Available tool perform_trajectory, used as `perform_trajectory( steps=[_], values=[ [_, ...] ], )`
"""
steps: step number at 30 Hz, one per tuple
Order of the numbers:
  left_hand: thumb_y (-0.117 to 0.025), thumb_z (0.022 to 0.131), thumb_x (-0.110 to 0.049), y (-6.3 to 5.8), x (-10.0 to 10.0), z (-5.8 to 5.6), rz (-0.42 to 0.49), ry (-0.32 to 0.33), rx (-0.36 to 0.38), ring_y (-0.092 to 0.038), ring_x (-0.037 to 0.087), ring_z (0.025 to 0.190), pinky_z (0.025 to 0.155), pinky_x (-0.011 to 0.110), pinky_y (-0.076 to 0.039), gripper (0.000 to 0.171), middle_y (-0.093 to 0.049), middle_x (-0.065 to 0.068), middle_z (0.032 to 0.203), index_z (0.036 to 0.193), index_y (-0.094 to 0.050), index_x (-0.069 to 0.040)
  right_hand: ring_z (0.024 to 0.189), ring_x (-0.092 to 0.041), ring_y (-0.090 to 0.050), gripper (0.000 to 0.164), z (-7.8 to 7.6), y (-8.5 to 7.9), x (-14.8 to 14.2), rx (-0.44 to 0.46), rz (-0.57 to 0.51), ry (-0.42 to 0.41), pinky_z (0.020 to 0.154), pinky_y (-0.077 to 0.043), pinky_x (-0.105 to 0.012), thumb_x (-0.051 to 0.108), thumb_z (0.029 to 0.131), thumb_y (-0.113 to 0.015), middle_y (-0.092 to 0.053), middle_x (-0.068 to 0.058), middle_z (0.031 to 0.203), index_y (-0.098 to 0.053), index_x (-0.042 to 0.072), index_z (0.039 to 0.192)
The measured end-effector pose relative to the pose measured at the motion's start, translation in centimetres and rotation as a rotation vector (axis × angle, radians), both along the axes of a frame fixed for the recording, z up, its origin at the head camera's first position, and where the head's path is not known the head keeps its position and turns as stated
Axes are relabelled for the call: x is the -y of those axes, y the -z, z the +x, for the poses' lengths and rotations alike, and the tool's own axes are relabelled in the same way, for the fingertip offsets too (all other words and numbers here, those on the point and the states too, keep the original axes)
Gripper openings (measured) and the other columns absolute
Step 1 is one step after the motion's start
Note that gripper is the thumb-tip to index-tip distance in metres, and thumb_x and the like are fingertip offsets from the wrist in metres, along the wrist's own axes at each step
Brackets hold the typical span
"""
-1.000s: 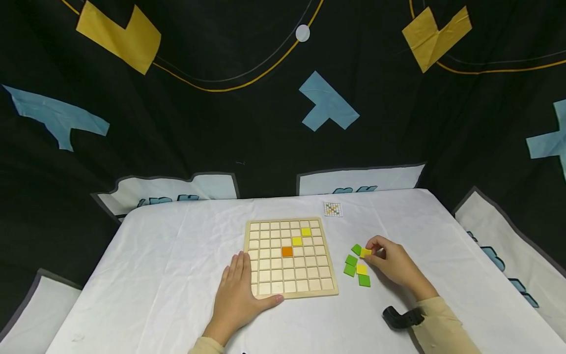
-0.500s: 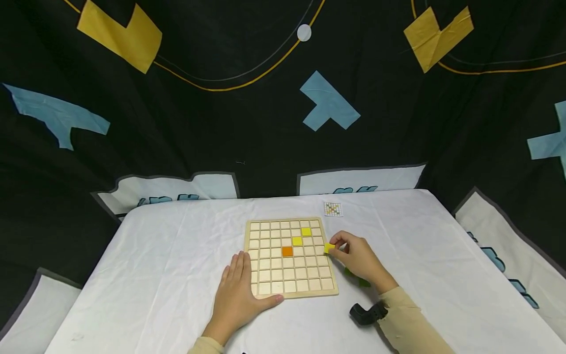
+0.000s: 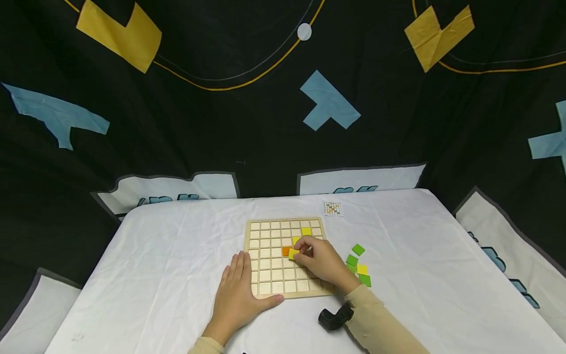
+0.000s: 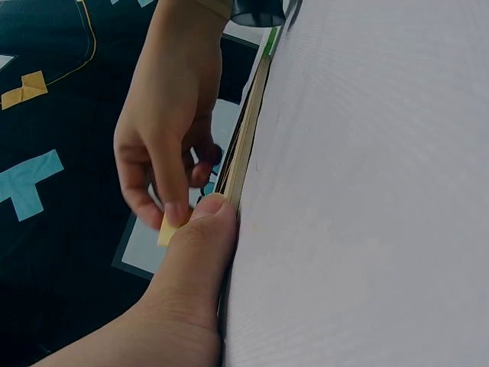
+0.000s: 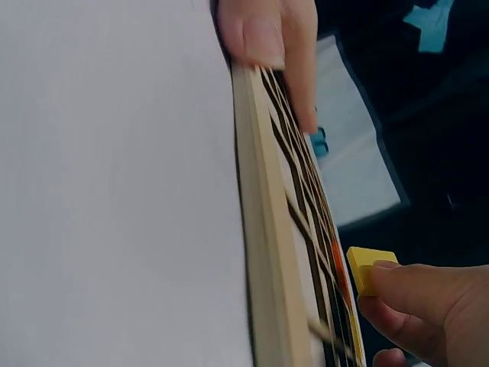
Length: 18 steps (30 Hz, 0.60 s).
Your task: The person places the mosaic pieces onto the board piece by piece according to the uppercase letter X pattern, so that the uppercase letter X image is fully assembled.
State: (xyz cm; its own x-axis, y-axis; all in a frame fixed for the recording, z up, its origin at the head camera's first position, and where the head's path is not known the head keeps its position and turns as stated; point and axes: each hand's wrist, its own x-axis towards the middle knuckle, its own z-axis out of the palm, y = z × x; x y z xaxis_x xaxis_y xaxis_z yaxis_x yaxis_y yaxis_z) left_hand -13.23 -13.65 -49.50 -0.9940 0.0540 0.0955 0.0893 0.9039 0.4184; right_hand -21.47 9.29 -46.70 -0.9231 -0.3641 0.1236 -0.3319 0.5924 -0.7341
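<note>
Just below mid-frame, the right hand point(image 3: 320, 258) pinches a yellow tile point(image 3: 293, 254) at its left edge, while the left hand point(image 3: 236, 300), thumb spread, touches the board point(image 3: 276, 263) at its lower-left corner.

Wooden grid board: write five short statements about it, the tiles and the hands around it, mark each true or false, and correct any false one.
1. The right hand pinches a yellow tile. True.
2. The left hand is apart from the board. False: it touches the board at its near left corner.
3. An orange tile sits on the board. True.
4. The green tiles lie to the left of the board. False: they lie to its right.
5. A small patterned card lies near the board's far right corner. True.
</note>
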Motion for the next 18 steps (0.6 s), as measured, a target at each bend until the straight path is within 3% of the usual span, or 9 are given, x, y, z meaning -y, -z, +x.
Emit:
perform_trajectory(
  steps=[7, 18],
  values=[
    [-0.054, 0.063, -0.094, 0.0, 0.0, 0.0, -0.003, -0.001, -0.005, -0.013, 0.036, 0.154, 0.123, 0.055, -0.019, 0.14, -0.016, 0.02, 0.165, 0.156, -0.019, 0.004, 0.067, -0.002, -0.055, 0.009, 0.1, 0.3, 2.2, -0.038, 0.012, -0.061, 0.063, -0.048, -0.019, 0.022, 0.091, -0.073, -0.064, 0.013, 0.08, -0.067, 0.022, 0.098],
    [-0.055, 0.064, -0.094, 0.1, 0.0, 0.0, -0.005, 0.002, -0.017, -0.014, 0.036, 0.154, 0.123, 0.055, -0.019, 0.139, -0.018, 0.02, 0.165, 0.156, -0.02, 0.004, 0.074, -0.002, -0.056, 0.008, 0.5, 0.4, 3.5, -0.099, 0.077, -0.062, 0.071, -0.048, -0.021, 0.024, 0.09, -0.074, -0.062, 0.015, 0.08, -0.068, 0.021, 0.094]
  ],
)
